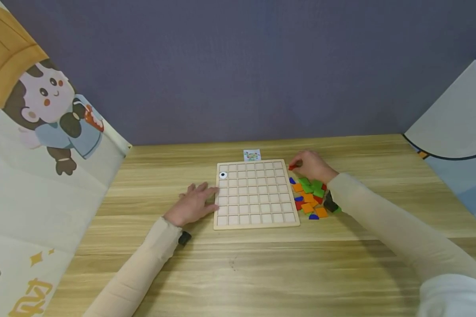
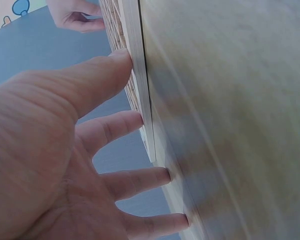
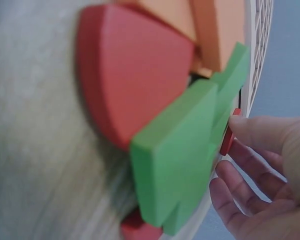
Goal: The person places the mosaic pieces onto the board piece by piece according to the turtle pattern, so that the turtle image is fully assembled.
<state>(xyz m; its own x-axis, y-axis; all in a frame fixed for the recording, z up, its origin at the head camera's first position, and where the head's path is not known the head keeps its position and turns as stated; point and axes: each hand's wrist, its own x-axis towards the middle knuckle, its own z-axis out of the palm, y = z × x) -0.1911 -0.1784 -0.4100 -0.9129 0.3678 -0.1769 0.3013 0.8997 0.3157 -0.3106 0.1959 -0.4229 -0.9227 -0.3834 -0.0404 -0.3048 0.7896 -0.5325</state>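
Observation:
A pale wooden grid board (image 1: 255, 198) lies on the table, with a white round piece marked by a dark dot (image 1: 223, 175) in its upper left. My left hand (image 1: 191, 205) has its fingers spread, and its thumb and index fingertip touch the board's left edge. Past the board's upper right corner, my right hand (image 1: 312, 166) pinches a small red piece (image 3: 228, 139) between thumb and fingers. Below that hand is a loose pile of green (image 3: 177, 155), orange (image 1: 321, 212), red (image 3: 135, 70) and blue (image 1: 314, 216) pieces, partly overlapping.
A small printed picture card (image 1: 251, 155) lies against the board's far edge. The wooden table (image 1: 238, 273) meets a dark blue-grey panel (image 1: 246, 79) at the back. Cartoon-printed walls (image 1: 20, 176) stand on both sides.

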